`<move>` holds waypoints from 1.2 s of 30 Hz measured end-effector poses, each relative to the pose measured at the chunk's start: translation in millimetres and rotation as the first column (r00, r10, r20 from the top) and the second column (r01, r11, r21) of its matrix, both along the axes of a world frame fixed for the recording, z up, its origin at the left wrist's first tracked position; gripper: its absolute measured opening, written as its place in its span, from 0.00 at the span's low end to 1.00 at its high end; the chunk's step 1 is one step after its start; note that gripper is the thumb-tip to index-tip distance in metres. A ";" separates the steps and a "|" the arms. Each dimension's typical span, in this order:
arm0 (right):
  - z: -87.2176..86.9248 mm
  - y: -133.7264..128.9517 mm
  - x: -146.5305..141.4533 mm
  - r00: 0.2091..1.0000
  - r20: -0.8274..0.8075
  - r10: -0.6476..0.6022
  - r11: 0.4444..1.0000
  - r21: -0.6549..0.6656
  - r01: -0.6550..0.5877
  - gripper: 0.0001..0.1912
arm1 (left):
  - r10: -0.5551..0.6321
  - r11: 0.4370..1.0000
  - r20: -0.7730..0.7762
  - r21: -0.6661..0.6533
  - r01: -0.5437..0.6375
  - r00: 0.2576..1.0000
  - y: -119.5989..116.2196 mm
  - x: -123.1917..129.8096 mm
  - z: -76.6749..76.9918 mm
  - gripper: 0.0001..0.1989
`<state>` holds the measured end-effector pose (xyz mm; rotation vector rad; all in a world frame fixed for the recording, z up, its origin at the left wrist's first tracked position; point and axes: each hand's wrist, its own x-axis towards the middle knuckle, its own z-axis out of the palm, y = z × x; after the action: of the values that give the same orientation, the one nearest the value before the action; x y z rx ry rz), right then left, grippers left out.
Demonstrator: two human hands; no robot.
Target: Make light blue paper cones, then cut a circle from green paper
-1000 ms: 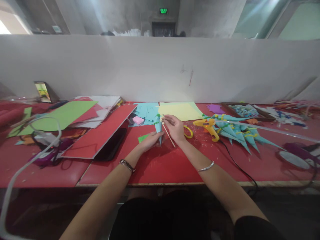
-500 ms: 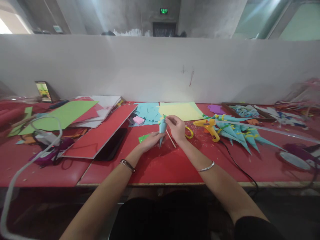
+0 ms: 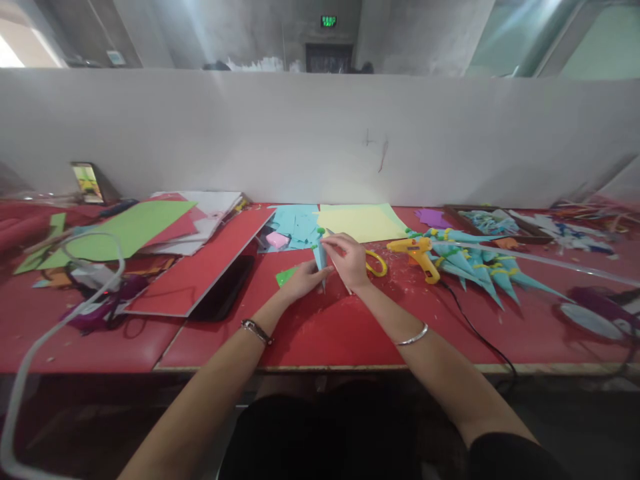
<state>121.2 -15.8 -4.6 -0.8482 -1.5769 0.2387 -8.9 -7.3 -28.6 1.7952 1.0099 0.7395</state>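
My left hand point(image 3: 306, 279) is closed round the lower part of a light-blue paper cone point(image 3: 320, 256), which points downward. Green trim shows at the cone's top and side. With fingers pinched together, my right hand point(image 3: 350, 259) is at the cone's upper right edge; whether it grips the paper or a small piece there is hidden. A thin wooden stick point(image 3: 345, 283) lies under my right hand. Just right of that hand are yellow scissors handles point(image 3: 377, 264). A bright green piece point(image 3: 285, 277) lies by my left hand.
To the right, a yellow glue gun point(image 3: 417, 257) with a black cord lies beside several finished-looking blue cones point(image 3: 480, 273). Behind are blue paper pieces point(image 3: 295, 225) and a yellow sheet point(image 3: 365, 222). A red board point(image 3: 200, 267) leans at left over a dark object.
The cone has turned in my left hand, so its green trim now shows at the top left. My right hand has shifted slightly down and left along the cone.
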 end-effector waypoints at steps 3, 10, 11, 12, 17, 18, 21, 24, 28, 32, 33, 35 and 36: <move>-0.2 -0.7 -2.1 1.000 0.027 -0.005 1.000 0.027 0.005 0.05 | -0.004 1.000 -0.019 0.024 0.004 1.000 0.8 -0.1 -1.7 0.14; -2.8 0.0 -1.4 0.997 0.061 -0.047 0.999 0.017 0.046 0.03 | -0.010 0.999 -0.006 0.051 0.011 1.000 -2.8 1.6 0.8 0.12; -2.8 -0.1 -1.1 0.997 0.059 -0.043 0.999 0.011 0.042 0.03 | -0.007 0.998 -0.001 0.058 0.007 1.000 -3.6 1.8 2.0 0.12; -2.8 -0.3 -1.0 0.998 0.053 -0.037 0.999 0.006 0.037 0.03 | -0.004 0.998 0.008 0.068 0.004 1.000 -4.1 1.9 3.1 0.12; -3.6 1.4 -1.6 0.999 -0.042 0.027 0.999 -0.047 -0.029 0.04 | 0.017 0.996 0.036 0.083 -0.020 0.999 -3.9 2.3 3.3 0.10; -4.3 2.4 -1.9 0.997 -0.069 0.041 0.997 -0.064 -0.046 0.04 | 0.022 0.996 0.033 0.084 -0.025 0.999 -3.6 2.4 2.7 0.10; -7.0 5.5 -2.5 0.984 -0.155 0.088 0.988 -0.115 -0.106 0.02 | 0.032 0.994 0.032 0.105 -0.035 0.999 -2.9 2.7 0.9 0.10; -8.7 7.2 -2.6 0.972 -0.204 0.119 0.979 -0.138 -0.148 0.02 | 0.044 0.991 0.029 0.123 -0.048 0.999 -2.0 2.7 -0.5 0.11; -7.9 7.5 -2.0 0.969 -0.221 0.108 0.975 -0.165 -0.146 0.01 | 0.096 0.978 -0.015 0.186 -0.092 0.995 -1.2 1.9 -2.0 0.11; -7.0 8.2 -1.0 0.962 -0.244 0.121 0.971 -0.174 -0.166 0.02 | 0.138 0.960 -0.050 0.252 -0.121 0.989 -2.1 1.4 -1.0 0.11; -7.0 8.4 -0.8 0.959 -0.250 0.132 0.969 -0.172 -0.179 0.02 | 0.143 0.957 -0.051 0.263 -0.125 0.988 -2.4 1.5 -0.4 0.12; -7.3 8.6 -0.6 0.951 -0.264 0.160 0.965 -0.162 -0.207 0.03 | 0.147 0.952 -0.054 0.277 -0.126 0.988 -3.1 1.5 1.3 0.12; -7.4 8.6 -0.8 0.949 -0.267 0.170 0.964 -0.156 -0.217 0.03 | 0.150 0.950 -0.060 0.284 -0.127 0.987 -3.3 1.4 2.2 0.12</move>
<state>120.4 -7.2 -12.0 -0.7694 -1.4130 0.6196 -7.5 -10.6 -26.4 2.0243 1.1401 0.9413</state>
